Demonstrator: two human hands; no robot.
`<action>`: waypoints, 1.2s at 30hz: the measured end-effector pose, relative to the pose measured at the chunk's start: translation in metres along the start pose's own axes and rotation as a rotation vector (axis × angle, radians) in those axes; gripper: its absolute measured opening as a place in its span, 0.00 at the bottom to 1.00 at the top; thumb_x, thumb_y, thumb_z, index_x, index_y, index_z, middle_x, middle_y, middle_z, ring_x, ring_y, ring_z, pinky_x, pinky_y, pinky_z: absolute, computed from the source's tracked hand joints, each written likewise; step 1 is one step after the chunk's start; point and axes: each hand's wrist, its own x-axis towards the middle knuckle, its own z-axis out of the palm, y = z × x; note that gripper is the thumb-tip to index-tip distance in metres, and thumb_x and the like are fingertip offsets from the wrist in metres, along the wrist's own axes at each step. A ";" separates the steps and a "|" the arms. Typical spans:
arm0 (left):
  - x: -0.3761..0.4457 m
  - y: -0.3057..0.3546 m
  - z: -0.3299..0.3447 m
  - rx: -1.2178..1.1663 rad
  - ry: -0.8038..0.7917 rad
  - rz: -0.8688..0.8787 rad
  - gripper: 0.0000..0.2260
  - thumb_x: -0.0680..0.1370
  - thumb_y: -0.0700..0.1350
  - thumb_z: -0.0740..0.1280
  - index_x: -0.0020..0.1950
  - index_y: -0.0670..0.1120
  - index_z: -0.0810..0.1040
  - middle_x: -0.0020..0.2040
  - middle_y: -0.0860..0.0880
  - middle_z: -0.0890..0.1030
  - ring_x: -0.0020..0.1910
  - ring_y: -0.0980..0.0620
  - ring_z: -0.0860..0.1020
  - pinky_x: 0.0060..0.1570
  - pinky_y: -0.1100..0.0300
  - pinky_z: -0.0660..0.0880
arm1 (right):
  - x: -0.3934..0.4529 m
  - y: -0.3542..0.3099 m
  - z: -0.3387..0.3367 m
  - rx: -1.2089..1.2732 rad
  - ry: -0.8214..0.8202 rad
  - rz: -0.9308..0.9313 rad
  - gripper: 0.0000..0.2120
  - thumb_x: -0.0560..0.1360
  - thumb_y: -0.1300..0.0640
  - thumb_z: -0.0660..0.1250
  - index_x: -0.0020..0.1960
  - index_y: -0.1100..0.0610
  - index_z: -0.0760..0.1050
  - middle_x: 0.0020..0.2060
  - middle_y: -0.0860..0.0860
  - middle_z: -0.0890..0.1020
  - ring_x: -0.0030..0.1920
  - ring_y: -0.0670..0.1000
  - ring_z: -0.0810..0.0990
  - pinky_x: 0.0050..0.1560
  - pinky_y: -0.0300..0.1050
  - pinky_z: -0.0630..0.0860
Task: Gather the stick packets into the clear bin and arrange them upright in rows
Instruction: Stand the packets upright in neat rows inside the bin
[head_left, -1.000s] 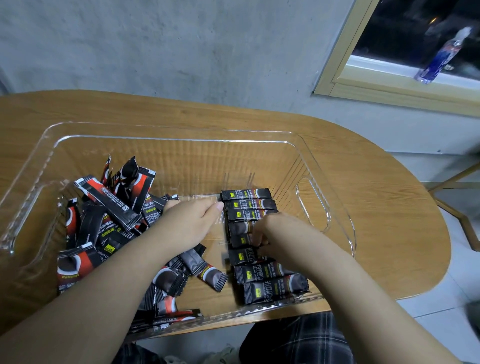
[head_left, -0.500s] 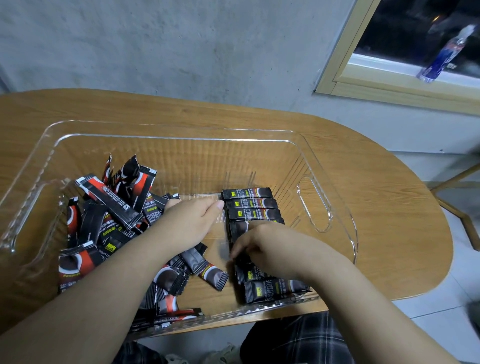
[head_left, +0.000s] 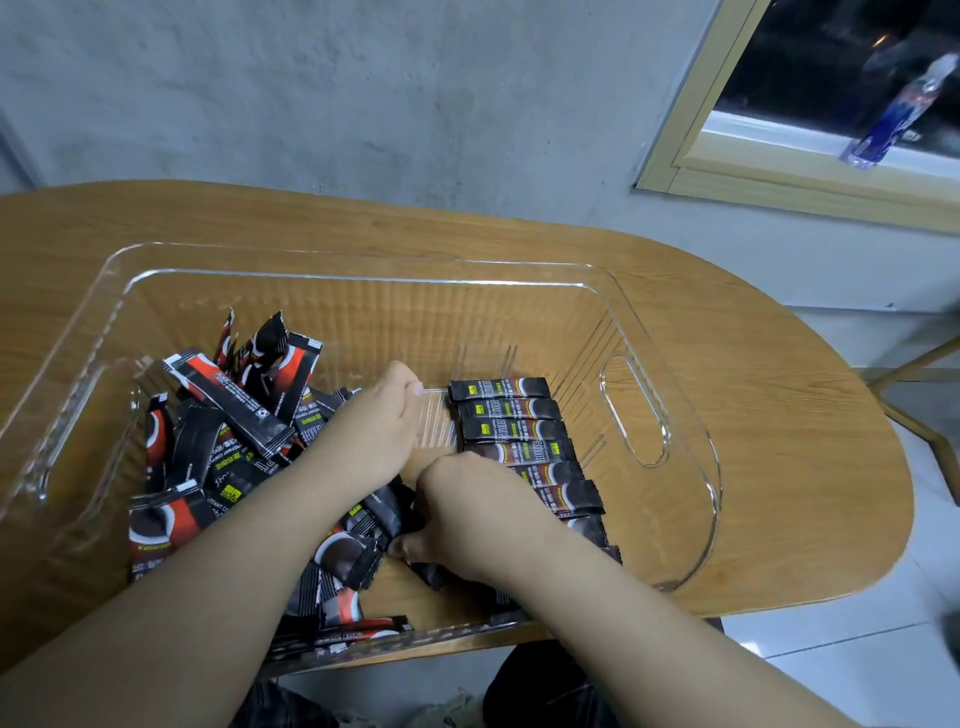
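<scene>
1. Clear bin (head_left: 639, 322) on wooden counter (head_left: 779, 415), filling centre of frame; handle cut-out at its right wall.
2. Loose stick packets (head_left: 228, 410) heaped in bin's left half, black w/ red and white swirls, lying every which way, some tilted up vs. the pile.
3. Readable print on pile: "INSTANT COFFEE" in part on a couple of packets; small yellow label blocks, text too small to read. Rest of wording blurred.
4. Row of packets (head_left: 506, 410) at centre-right of bin, stacked edge to edge front to back, long sides across frame; each w/ yellow tag and light characters, not legible.
5. Left hand (head_left: 382, 431) at centre of frame, forearm entering from lower left; knuckles up, fingers curled down, between pile and row. Grip state: cannot tell whether it holds anything, fingertips hidden.
6. Right hand (head_left: 467, 514) lower centre, forearm from lower right, crossing over near end of row; thumb and fingers pinching a dark packet (head_left: 428, 571) at near side of bin floor.
7. Blue-labelled bottle (head_left: 893, 114) on window sill, upper right; label unreadable.
8. Grey wall across top of frame.
</scene>
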 end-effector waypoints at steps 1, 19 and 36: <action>0.000 0.000 0.000 0.005 -0.001 0.003 0.11 0.81 0.48 0.50 0.48 0.45 0.68 0.41 0.42 0.80 0.43 0.43 0.79 0.48 0.44 0.75 | 0.000 0.002 0.000 0.024 0.016 -0.007 0.15 0.71 0.48 0.71 0.44 0.60 0.74 0.38 0.56 0.76 0.41 0.58 0.76 0.37 0.44 0.69; -0.010 0.015 -0.008 0.163 -0.113 0.106 0.20 0.83 0.53 0.48 0.36 0.45 0.64 0.32 0.49 0.70 0.36 0.50 0.70 0.43 0.55 0.62 | -0.013 0.055 -0.040 0.237 0.323 0.140 0.07 0.74 0.59 0.68 0.51 0.53 0.74 0.49 0.49 0.80 0.50 0.50 0.77 0.45 0.41 0.70; -0.009 0.009 -0.002 0.169 -0.125 0.099 0.15 0.83 0.48 0.47 0.52 0.45 0.71 0.47 0.44 0.82 0.50 0.47 0.77 0.59 0.56 0.63 | -0.001 0.059 -0.031 -0.128 0.003 0.385 0.13 0.72 0.71 0.60 0.49 0.59 0.79 0.40 0.53 0.79 0.42 0.56 0.76 0.40 0.45 0.74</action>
